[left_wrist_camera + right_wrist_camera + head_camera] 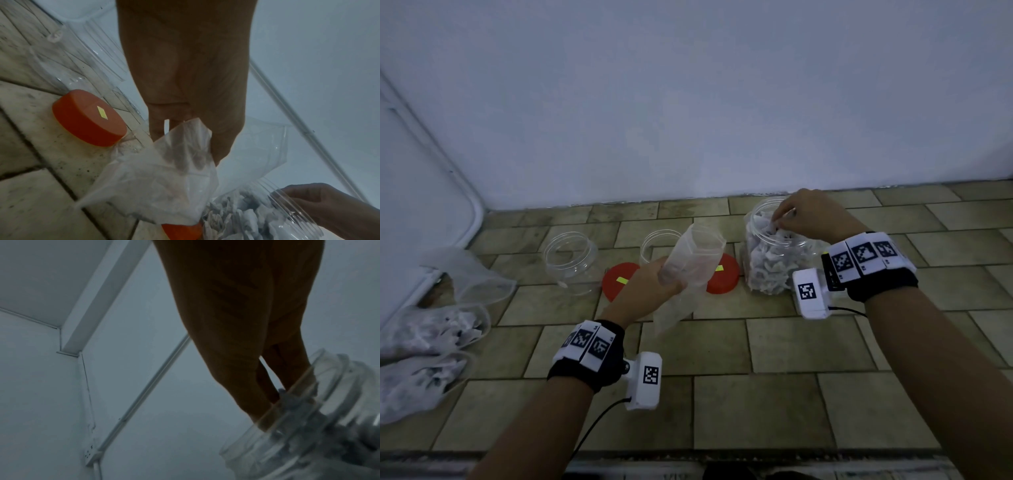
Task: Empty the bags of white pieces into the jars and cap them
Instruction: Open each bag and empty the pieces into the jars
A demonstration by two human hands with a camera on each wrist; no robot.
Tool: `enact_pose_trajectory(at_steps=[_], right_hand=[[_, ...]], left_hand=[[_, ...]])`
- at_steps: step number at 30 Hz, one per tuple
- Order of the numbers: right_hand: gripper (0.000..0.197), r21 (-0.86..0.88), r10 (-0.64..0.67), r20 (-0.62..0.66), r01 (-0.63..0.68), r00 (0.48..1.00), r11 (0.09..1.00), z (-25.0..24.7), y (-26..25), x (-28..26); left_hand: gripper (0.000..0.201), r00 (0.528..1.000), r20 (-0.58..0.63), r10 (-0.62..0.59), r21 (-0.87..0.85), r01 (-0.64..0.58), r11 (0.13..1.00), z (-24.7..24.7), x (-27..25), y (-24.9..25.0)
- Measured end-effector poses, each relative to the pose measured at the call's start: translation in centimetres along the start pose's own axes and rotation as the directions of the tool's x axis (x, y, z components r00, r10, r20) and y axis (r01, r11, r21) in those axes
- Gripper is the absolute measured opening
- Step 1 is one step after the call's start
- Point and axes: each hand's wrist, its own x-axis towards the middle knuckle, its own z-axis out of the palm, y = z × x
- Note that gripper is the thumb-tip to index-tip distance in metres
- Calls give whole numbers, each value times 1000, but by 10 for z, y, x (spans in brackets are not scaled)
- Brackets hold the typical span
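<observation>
The right hand (pixel 812 216) had its grip dipped into the mouth of the filled jar (pixel 774 253), fingertips pinched together on white pieces (pixel 770 263), apparently tamping them below the rim. The left hand (pixel 650 291) clamped the emptied bag (pixel 688 270). Pressing evenly should clear the threads for the red lid (pixel 724 274) on the floor (pixel 756 394) just beside the jar.

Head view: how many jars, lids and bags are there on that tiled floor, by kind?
Clear plastic jars: 3, namely a full one, an empty left one and an empty middle one.
Round orange lids: 2.
Clear plastic bags: 4, namely one empty bag held, one empty on the floor and two full.
Total: 9.
</observation>
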Motion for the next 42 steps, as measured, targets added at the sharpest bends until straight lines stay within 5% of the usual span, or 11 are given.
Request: enact_pose_trajectory(at_steps=[10, 17, 25, 29, 33, 39, 42], right_hand=[[15, -138, 44, 193, -18, 980, 990, 8, 4, 24], [18, -106, -96, 102, 107, 990, 989, 10, -4, 23], [35, -219, -27, 331, 104, 943, 970, 5, -6, 29], [34, -192, -131, 169, 163, 977, 968, 11, -11, 31], [28, -168, -49, 253, 93, 966, 981, 20, -14, 26], [22, 15, -126, -182, 131, 975, 991, 3, -46, 11], [47, 219, -354, -12, 348, 935, 912, 14, -89, -4]], left_hand=[[38, 999, -5, -33, 2, 33, 999, 13, 6, 5], [41, 998, -31, -53, 29, 54, 998, 18, 8, 8], [48, 995, -85, -59, 43, 63, 997, 28, -5, 9], [40, 984, -136, -117, -83, 106, 991, 27, -18, 2], [40, 965, -203, -168, -183, 132, 974, 23, -36, -3], [25, 920, -328, -214, -339, 97, 936, 9, -61, 2], [32, 916, -327, -233, -415, 82, 906, -4, -74, -3]])
